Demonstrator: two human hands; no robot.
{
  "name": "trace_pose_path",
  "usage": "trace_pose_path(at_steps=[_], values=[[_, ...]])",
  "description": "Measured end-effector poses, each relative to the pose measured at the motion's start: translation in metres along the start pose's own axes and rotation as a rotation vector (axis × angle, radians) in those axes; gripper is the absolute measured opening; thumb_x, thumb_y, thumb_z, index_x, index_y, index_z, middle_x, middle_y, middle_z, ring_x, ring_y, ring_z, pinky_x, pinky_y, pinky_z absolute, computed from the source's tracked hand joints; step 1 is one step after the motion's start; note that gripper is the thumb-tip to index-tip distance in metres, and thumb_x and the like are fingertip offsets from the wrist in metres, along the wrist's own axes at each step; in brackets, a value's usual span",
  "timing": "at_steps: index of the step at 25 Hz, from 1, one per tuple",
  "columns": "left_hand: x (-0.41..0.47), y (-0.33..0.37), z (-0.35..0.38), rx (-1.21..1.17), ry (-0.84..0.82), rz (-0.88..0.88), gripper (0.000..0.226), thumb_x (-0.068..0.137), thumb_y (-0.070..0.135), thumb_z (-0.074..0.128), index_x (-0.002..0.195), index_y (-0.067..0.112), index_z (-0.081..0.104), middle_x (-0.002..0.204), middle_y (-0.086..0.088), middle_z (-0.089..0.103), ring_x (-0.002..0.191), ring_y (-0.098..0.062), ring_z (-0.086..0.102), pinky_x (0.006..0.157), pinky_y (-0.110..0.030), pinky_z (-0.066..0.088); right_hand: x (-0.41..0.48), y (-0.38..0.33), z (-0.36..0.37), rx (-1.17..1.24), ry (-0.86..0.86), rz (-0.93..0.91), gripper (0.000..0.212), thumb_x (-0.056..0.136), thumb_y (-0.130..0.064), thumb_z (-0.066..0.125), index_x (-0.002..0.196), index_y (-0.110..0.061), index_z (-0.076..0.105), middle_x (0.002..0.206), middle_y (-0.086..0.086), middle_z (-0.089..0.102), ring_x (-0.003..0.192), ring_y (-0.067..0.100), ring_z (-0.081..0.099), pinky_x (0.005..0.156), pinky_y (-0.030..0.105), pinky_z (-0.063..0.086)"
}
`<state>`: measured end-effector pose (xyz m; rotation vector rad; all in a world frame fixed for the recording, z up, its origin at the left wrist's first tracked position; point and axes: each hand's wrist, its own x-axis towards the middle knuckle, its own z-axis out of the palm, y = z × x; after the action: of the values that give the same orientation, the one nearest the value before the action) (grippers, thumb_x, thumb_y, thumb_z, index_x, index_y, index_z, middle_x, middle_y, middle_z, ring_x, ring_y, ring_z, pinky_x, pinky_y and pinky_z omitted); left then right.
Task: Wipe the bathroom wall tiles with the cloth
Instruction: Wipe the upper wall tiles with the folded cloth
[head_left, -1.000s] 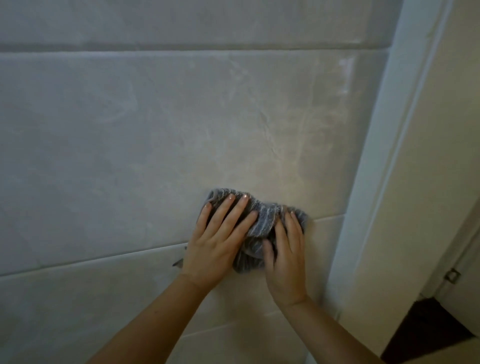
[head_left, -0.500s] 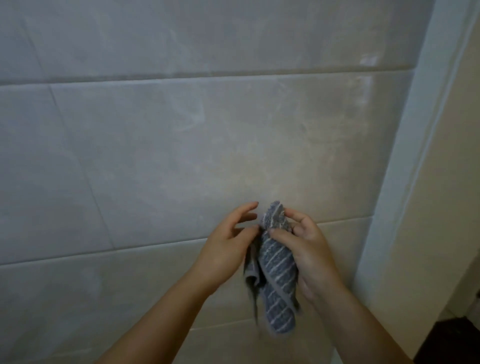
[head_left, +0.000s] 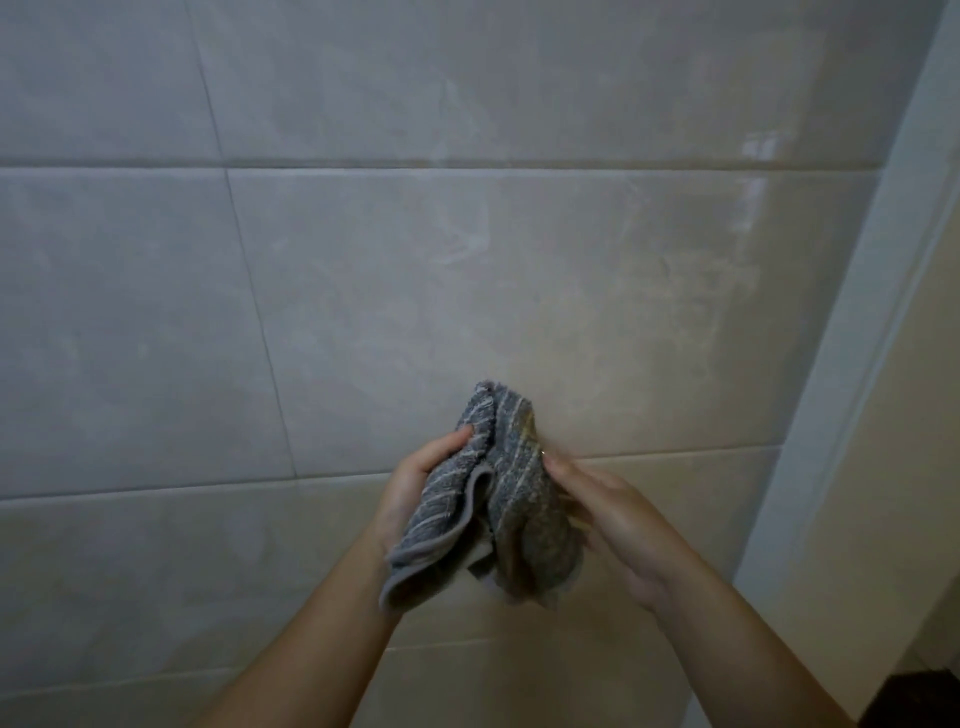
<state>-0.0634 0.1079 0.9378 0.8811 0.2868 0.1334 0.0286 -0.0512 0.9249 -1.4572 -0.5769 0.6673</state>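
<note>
A grey striped cloth (head_left: 506, 488) is bunched upright between both hands in front of the wall tiles (head_left: 415, 291), low and right of centre, near a horizontal grout line. The left hand (head_left: 415, 491) grips its left fold, thumb curled onto the front, and a loose corner droops over that wrist. The right hand (head_left: 615, 514) holds the right fold, its fingers mostly hidden behind the fabric. Whether the cloth touches the tiles cannot be told. A pale door frame (head_left: 857, 364) runs down the right side.

white door frame (head_left: 852, 364) beside a cream wall (head_left: 917, 519).
</note>
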Motion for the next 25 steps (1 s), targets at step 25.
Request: trace_pose_path(at_steps=[25], values=[[-0.003, 0.006, -0.029, 0.955, 0.066, 0.267, 0.008, 0.092, 0.004, 0.065, 0.093, 0.011, 0.067, 0.086, -0.009, 0.073, 0.079, -0.019, 0.072, 0.075, -0.036, 0.062, -0.004, -0.088, -0.065, 0.153, -0.032, -0.213, 0.048, 0.073, -0.002, 0.059, 0.119, -0.014, 0.061, 0.088, 0.016, 0.063, 0.073, 0.021, 0.064, 0.067, 0.026, 0.056]])
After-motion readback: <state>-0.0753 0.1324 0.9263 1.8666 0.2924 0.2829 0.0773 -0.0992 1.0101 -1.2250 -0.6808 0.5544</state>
